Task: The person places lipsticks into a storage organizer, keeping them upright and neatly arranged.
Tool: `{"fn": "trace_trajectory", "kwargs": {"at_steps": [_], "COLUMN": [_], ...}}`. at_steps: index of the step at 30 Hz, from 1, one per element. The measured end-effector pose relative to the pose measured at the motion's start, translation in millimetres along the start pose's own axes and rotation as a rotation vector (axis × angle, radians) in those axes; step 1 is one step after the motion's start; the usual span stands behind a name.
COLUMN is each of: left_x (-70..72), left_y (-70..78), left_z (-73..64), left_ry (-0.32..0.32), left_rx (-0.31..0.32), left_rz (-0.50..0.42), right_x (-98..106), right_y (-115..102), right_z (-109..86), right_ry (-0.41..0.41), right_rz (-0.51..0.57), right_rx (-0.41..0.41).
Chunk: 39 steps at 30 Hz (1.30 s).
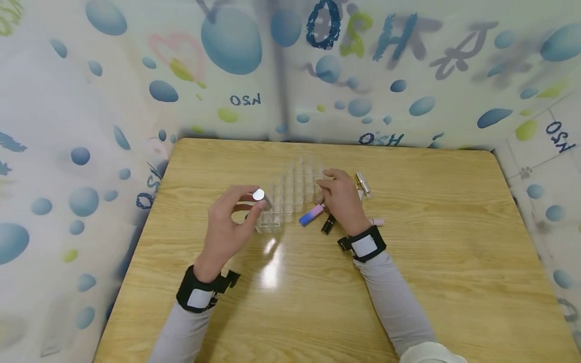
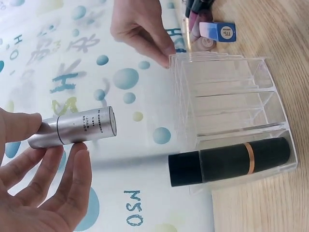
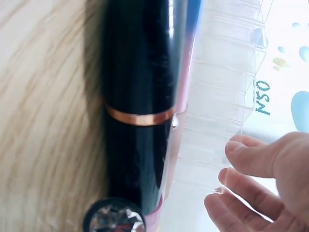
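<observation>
My left hand [image 1: 227,227] pinches a silver lipstick tube [image 2: 87,126] between thumb and fingertips, raised over the near left end of a clear stepped lipstick organizer [image 1: 297,186]. At the organizer's far right side, my right hand [image 1: 343,204] holds its edge with thumb and fingertips. A black lipstick with a copper band [image 2: 227,162] stands in an end compartment, seen in the left wrist view. Beside the organizer, under the right hand, lie a blue-and-pink lipstick [image 1: 310,215] and another black one [image 1: 328,225].
More lipsticks lie right of the right hand, among them a clear-and-silver tube [image 1: 363,184] and a pink one [image 1: 378,222], partly hidden by the wrist. The wooden table [image 1: 431,282] meets a patterned wall covering [image 1: 290,91] at its back edge.
</observation>
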State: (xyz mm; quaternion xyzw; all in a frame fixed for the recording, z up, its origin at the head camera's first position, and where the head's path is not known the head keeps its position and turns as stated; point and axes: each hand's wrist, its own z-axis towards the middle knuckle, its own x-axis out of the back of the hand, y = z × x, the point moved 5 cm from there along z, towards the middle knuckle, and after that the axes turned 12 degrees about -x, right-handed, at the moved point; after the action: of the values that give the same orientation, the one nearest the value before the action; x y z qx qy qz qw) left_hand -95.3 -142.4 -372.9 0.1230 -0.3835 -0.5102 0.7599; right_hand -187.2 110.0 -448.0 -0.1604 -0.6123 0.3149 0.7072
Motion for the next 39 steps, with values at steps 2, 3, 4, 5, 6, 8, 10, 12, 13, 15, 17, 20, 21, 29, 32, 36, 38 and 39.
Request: {"fn": "trace_trajectory", "kwargs": {"at_steps": [2,3,4,5,6,8,10,12,13,15,17,20,21,29,32,36,38,39], "left_x": [1.3,2.0,2.5,3.1,3.8,5.3,6.6,7.5,7.7,7.9,7.8,7.2,6.7,4.2,3.9,3.9,3.7,3.6], "left_y": [-2.5,-3.7,-4.9,-6.2,-7.2,-9.5,-12.1,-14.8,-16.5,-21.1,-25.9,-33.5,-35.8,-46.4,-42.5,-33.7,-31.7,-31.2], "left_z": [0.8,1.3,1.9,2.4,2.7,2.7,2.3,1.3,0.8,-0.2,-1.4,-3.4,-4.1,-7.8,-5.9,-2.5,-1.7,-1.4], "left_ry": [-0.002,-0.003,-0.003,0.000,0.002,0.009,0.016,0.020,0.021,0.025,0.031,0.044,0.048,0.069,0.065,0.061,0.060,0.057], "left_rx": [0.006,0.007,0.009,0.011,0.012,0.017,0.021,0.025,0.027,0.037,0.049,0.062,0.066,0.094,0.100,0.109,0.115,0.119], "left_rz": [0.011,0.017,0.020,0.022,0.025,0.030,0.036,0.043,0.048,0.050,0.048,0.045,0.044,0.069,0.067,0.069,0.066,0.064], "right_x": [-0.8,-0.8,-0.4,0.0,0.2,0.0,-0.4,-0.6,-0.9,-0.4,0.0,0.6,0.6,-1.0,-0.9,-1.0,-1.2,-1.3], "right_y": [-0.2,-0.2,-0.2,-0.1,-0.1,-0.1,-0.2,-0.4,-0.4,-0.8,-1.2,-1.2,-1.0,0.2,0.0,0.2,1.0,1.5], "right_z": [0.4,0.4,0.5,0.6,0.6,0.6,0.8,0.8,1.0,1.3,1.2,0.9,0.8,1.1,0.9,0.7,0.7,0.7], "right_ry": [0.018,0.026,0.034,0.043,0.049,0.052,0.050,0.048,0.050,0.058,0.063,0.064,0.064,0.063,0.065,0.063,0.059,0.056], "right_rz": [-0.012,-0.013,-0.014,-0.016,-0.019,-0.022,-0.027,-0.034,-0.034,-0.034,-0.031,-0.028,-0.029,-0.041,-0.047,-0.048,-0.042,-0.037], "right_rx": [0.010,0.012,0.013,0.013,0.014,0.012,0.010,0.012,0.013,0.015,0.018,0.016,0.014,0.003,-0.003,-0.006,-0.007,-0.009]}}
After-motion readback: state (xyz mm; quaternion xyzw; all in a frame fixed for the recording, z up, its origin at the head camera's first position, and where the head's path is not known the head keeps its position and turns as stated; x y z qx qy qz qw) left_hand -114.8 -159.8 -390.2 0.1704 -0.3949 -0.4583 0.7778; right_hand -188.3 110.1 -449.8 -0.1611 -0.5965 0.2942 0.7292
